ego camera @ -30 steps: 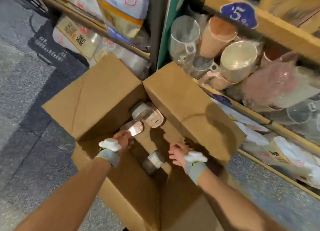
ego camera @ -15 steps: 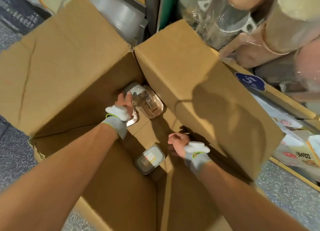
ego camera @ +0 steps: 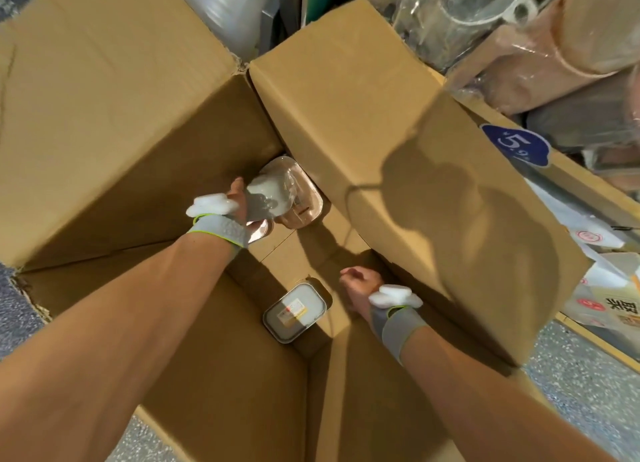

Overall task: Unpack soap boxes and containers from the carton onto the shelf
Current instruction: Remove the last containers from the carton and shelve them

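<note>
**Step in hand:** picking from the carton (ego camera: 156,191). Both hands are down inside it.

**Left hand** (ego camera: 238,198): closed round a white container (ego camera: 268,198) in clear wrap, at the far corner of the carton. The fingers are hidden behind the item, and the thumb shows at its left side. A pink box (ego camera: 306,201) lies against the container on its right. A second pink box (ego camera: 258,231) shows just under the left wrist.

**Right hand** (ego camera: 360,285): fingers curled, close to the carton's right wall. The palm side is hidden, so it cannot be told whether the hand holds anything.

**Other stock:** a grey lidded box (ego camera: 294,312) with a label lies flat on the carton floor. It is just left of the right hand and apart from the left-hand group.

**Progress:** judged late, since few items show in the carton.

**Next move:** lift the white container straight up, clear of the right flap (ego camera: 363,108). Then carry it right to the shelf (ego camera: 581,187).

**Risk:** the wrap may slip in the grip, and the pink box may drag along.
</note>
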The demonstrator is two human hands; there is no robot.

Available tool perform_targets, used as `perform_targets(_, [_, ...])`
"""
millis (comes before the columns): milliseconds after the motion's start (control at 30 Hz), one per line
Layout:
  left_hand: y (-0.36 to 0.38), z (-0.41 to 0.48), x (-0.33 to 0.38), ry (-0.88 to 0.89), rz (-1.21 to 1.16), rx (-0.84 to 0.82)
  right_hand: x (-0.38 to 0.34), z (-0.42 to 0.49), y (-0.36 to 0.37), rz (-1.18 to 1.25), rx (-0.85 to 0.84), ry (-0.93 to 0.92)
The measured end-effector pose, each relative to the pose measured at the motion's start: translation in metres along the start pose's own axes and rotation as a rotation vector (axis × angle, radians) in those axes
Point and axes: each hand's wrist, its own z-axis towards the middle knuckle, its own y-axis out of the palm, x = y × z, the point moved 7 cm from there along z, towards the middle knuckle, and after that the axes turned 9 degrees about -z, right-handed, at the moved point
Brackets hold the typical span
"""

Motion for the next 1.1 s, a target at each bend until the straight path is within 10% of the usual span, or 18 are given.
perform_targets(433, [-0.026, -0.044, -0.096, -0.126, 0.030, -0.202, 0.008, -0.018, 0.009, 0.343, -0.107, 0.144])
perform_targets(967, [-0.035, -0.062, -0.181, -0.251, 0.177, -0.255, 0.055, -0.006, -0.027, 0.140, 0.054, 0.091])
perform_targets(1100, [-0.053, -0.023, -0.170, 0.064, 0.880, -0.111, 0.051, 0.001, -0.041, -0.131, 0.069, 0.038])
